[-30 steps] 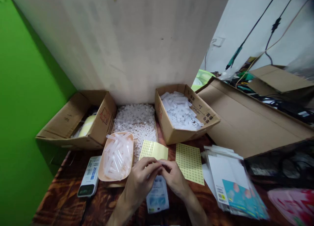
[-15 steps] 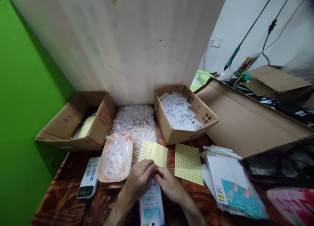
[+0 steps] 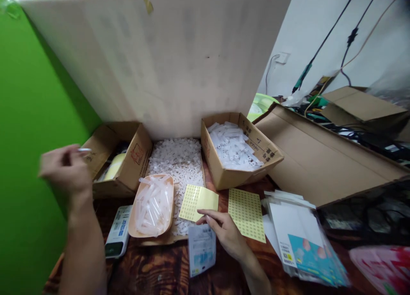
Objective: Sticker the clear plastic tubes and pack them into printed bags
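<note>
My left hand (image 3: 67, 169) is raised over the left side, in front of the green panel. Its fingers are closed on a small white strip (image 3: 84, 149), too blurred to name exactly. Low in the middle, my right hand (image 3: 224, 231) has its thumb and fingers together at the top edge of a clear printed plastic packet (image 3: 201, 252). The packet is tilted, with a blue picture near its bottom. Just beyond the right fingers lies a yellow sticker sheet (image 3: 208, 199), partly peeled of its dots. A fuller sticker sheet (image 3: 246, 213) is on its right.
An orange tray (image 3: 130, 226) of clear tubes stands on a spread of small white pieces (image 3: 176, 158). Cardboard boxes (image 3: 142, 158) flank it; the right box (image 3: 221, 175) contains white tubes. A white-and-black device (image 3: 118, 231) and stacked packets (image 3: 304, 239) lie on the table.
My left hand has left the packet and swung far left and up with a small white strip. The packet has shifted up and tilted at my right hand.
</note>
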The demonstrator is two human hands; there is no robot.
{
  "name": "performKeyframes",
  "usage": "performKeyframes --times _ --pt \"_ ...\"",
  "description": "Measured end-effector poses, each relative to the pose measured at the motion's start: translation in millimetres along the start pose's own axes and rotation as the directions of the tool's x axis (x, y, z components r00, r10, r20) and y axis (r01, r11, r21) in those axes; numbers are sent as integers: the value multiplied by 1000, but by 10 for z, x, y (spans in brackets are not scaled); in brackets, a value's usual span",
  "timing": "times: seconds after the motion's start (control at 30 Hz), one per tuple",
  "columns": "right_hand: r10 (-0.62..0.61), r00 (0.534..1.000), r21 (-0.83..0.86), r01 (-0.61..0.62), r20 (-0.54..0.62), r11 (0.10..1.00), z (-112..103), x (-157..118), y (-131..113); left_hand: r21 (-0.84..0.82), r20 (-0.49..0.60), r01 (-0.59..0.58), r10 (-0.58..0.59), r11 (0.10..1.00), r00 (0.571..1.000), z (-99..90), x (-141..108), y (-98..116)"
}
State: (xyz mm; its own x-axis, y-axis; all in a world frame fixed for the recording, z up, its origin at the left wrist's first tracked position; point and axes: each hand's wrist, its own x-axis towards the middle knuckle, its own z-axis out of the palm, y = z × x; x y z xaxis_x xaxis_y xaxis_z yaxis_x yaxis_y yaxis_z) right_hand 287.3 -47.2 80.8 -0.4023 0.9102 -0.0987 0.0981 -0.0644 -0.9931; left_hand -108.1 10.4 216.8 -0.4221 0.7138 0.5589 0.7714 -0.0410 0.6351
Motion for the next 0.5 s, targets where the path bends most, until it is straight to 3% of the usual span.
performKeyframes --times 0.13,0.23,0.3,0.37,0.43,0.5 --pt "-8 999 -16 7 -32 1000 -16 30 -39 257 92 -85 63 963 994 50 182 -42" --pt "3 998 -3 -4 -65 1000 -8 39 -44 329 -32 -120 138 937 990 75 28 220" --pt "8 990 8 -7 -144 1000 7 59 -27 257 -25 -201 214 945 976 153 -281 476" --pt "22 963 37 -13 -269 999 28 84 -13 -19 156 -228 228 974 961 320 -751 721" --pt "45 925 88 -13 -377 996 53 89 -22 -226 428 -215 295 950 854 559 -1303 895" --pt "48 913 126 4 -406 992 78 49 -64 -317 591 -146 315 937 743 809 -1811 976"
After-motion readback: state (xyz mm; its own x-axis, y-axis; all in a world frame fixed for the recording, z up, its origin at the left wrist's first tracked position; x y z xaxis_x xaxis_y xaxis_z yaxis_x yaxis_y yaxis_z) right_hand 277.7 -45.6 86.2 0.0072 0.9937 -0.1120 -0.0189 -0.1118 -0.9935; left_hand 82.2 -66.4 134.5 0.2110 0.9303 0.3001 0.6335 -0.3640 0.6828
